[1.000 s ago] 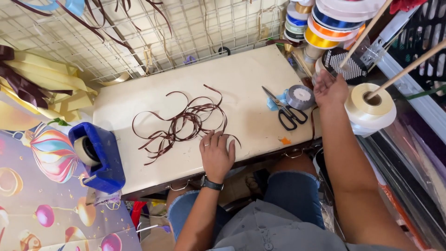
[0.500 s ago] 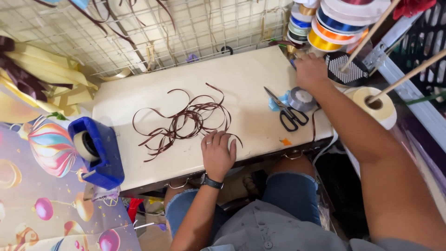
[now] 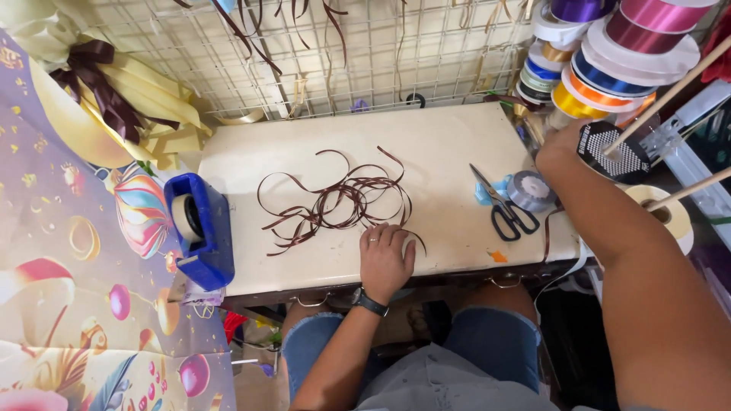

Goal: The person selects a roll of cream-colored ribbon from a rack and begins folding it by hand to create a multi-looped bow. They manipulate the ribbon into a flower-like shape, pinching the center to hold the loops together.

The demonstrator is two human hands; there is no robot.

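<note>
Brown ribbon (image 3: pixel 339 202) pinned under my flat left hand (image 3: pixel 386 257); right hand (image 3: pixel 560 141) reaching toward spools (image 3: pixel 601 61), grip unclear. Forearm may knock scissors (image 3: pixel 502 205).

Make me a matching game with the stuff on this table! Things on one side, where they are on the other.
Things:
1. brown ribbon strands
2. scissors
3. blue tape dispenser
4. left hand

Places:
A. at the table's left edge
B. flat on the near ends of the ribbon strands
C. tangled in the middle of the table
D. on the right side, beside a grey ribbon roll

Pairs: 1-C, 2-D, 3-A, 4-B
</note>
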